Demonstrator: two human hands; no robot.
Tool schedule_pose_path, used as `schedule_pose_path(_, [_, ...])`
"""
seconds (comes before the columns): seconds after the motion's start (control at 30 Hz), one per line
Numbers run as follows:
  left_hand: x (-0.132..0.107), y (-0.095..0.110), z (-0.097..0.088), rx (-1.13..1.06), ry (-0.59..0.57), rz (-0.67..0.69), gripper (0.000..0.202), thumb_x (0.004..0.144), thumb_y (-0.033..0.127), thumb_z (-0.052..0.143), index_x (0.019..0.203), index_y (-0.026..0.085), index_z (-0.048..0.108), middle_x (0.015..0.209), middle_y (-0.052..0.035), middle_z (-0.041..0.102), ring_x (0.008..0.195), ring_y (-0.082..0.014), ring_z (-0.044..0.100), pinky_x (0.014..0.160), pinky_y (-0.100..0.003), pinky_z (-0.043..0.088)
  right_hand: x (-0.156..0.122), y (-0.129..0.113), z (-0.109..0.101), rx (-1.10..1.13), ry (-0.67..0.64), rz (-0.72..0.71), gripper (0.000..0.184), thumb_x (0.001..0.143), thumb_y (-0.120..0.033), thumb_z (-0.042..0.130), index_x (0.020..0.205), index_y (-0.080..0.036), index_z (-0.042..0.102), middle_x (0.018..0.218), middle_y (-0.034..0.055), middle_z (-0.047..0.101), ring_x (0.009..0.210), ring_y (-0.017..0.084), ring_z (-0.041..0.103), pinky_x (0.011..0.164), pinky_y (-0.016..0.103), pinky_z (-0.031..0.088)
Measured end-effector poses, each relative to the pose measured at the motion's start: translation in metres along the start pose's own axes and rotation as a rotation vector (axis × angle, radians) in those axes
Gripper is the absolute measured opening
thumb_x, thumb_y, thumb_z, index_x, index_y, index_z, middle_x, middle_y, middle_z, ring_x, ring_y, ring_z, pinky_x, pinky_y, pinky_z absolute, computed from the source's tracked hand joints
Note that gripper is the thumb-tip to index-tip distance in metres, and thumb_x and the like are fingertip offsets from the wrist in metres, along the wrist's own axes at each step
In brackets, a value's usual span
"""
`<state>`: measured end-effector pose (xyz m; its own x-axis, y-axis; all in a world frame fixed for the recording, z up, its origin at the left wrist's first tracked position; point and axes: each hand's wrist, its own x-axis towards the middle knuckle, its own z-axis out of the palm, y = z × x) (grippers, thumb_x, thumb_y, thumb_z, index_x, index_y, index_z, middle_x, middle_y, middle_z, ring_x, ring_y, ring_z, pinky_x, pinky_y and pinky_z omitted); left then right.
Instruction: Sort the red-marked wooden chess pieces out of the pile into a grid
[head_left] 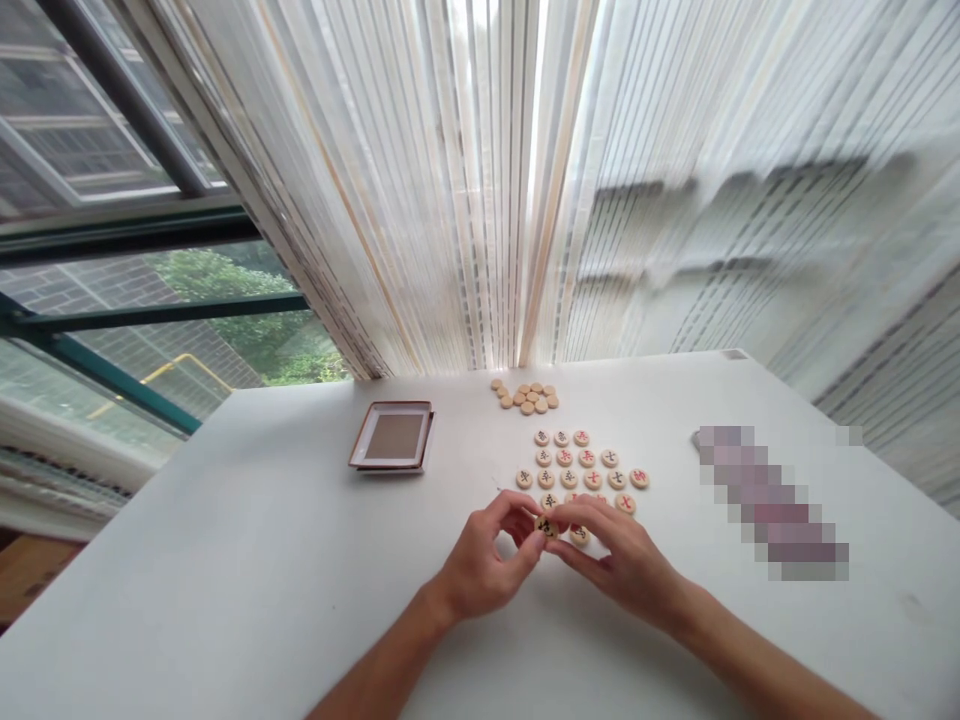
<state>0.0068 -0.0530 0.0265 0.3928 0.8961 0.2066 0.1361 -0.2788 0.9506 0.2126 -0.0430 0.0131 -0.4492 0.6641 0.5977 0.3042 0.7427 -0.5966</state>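
Observation:
My left hand (487, 560) and my right hand (615, 555) meet over the white table (262, 560), fingers pinched together on one round wooden chess piece (545, 526) with a black character. Another piece (579, 536) lies just under my right fingers. Several face-up pieces (585, 465) with red or black characters lie in rows just beyond my hands. Farther back sits a cluster of face-down plain pieces (529, 397).
A shallow square wooden box (392, 437) lies at the back left of the pieces. A blurred-out object (772, 500) lies on the right. Striped curtains (600, 180) hang behind the table, and a window (150, 300) is at the left.

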Motion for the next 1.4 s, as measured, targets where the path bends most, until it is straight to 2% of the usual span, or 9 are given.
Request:
schedule_pose_path(0.17, [0.001, -0.004, 0.001, 0.018, 0.033, -0.033, 0.014, 0.092, 0.029, 0.059, 0.1, 0.017, 0.057, 0.082, -0.0049, 0.07, 0.073, -0.0159, 0.066, 0.071, -0.027, 0.053, -0.001, 0.002, 0.002, 0.028, -0.033, 0.012, 0.023, 0.09, -0.018, 0.066, 0.113, -0.023, 0.06, 0.09, 0.0039, 0.068, 0.079, 0.017, 0.064, 0.072, 0.029, 0.052])
schedule_pose_path(0.37, [0.001, -0.004, 0.001, -0.006, 0.037, -0.05, 0.015, 0.096, 0.031, 0.054, 0.096, 0.017, 0.058, 0.085, -0.005, 0.07, 0.067, -0.0131, 0.064, 0.068, -0.026, 0.052, -0.001, 0.001, 0.002, 0.016, -0.061, 0.034, 0.02, 0.091, -0.019, 0.065, 0.111, -0.023, 0.061, 0.086, 0.0028, 0.067, 0.076, 0.016, 0.062, 0.07, 0.029, 0.051])
schedule_pose_path(0.6, [0.0, -0.003, 0.0, -0.027, 0.016, -0.052, 0.016, 0.097, 0.03, 0.052, 0.103, 0.016, 0.056, 0.091, -0.0061, 0.068, 0.067, -0.0124, 0.063, 0.068, -0.026, 0.053, 0.0, 0.002, 0.0, 0.009, -0.018, 0.023, 0.024, 0.091, -0.018, 0.065, 0.114, -0.024, 0.06, 0.093, 0.0044, 0.07, 0.081, 0.017, 0.065, 0.072, 0.029, 0.053])
schedule_pose_path(0.8, [0.0, -0.005, 0.0, -0.001, 0.005, -0.026, 0.019, 0.094, 0.027, 0.057, 0.11, 0.017, 0.054, 0.09, -0.0059, 0.068, 0.071, -0.014, 0.064, 0.07, -0.027, 0.054, 0.0, 0.003, 0.0, 0.024, -0.013, 0.03, 0.028, 0.091, -0.017, 0.065, 0.118, -0.024, 0.059, 0.098, 0.005, 0.07, 0.086, 0.018, 0.067, 0.075, 0.029, 0.054])
schedule_pose_path(1.07, [0.002, -0.008, 0.001, 0.054, 0.065, -0.006, 0.016, 0.091, 0.028, 0.061, 0.102, 0.017, 0.06, 0.085, -0.0039, 0.067, 0.072, -0.0137, 0.064, 0.07, -0.025, 0.054, 0.002, -0.001, 0.0, 0.062, -0.041, 0.017, 0.031, 0.093, -0.011, 0.058, 0.12, -0.025, 0.059, 0.101, 0.0058, 0.069, 0.09, 0.018, 0.067, 0.079, 0.03, 0.055])
schedule_pose_path(1.27, [0.002, -0.011, 0.002, 0.12, 0.119, -0.023, 0.016, 0.088, 0.033, 0.065, 0.093, 0.017, 0.064, 0.077, -0.0024, 0.068, 0.068, -0.0135, 0.064, 0.068, -0.024, 0.053, 0.004, -0.001, 0.001, 0.071, -0.069, 0.03, 0.027, 0.093, -0.012, 0.057, 0.116, -0.026, 0.062, 0.099, 0.0055, 0.068, 0.088, 0.017, 0.066, 0.078, 0.03, 0.055])
schedule_pose_path(1.4, [0.002, -0.012, 0.002, 0.112, 0.138, -0.026, 0.018, 0.089, 0.034, 0.065, 0.094, 0.017, 0.063, 0.075, -0.0024, 0.069, 0.067, -0.0138, 0.065, 0.066, -0.024, 0.053, 0.002, -0.001, 0.002, 0.057, -0.064, 0.043, 0.025, 0.094, -0.014, 0.057, 0.116, -0.025, 0.062, 0.096, 0.0053, 0.068, 0.085, 0.017, 0.066, 0.075, 0.029, 0.055])
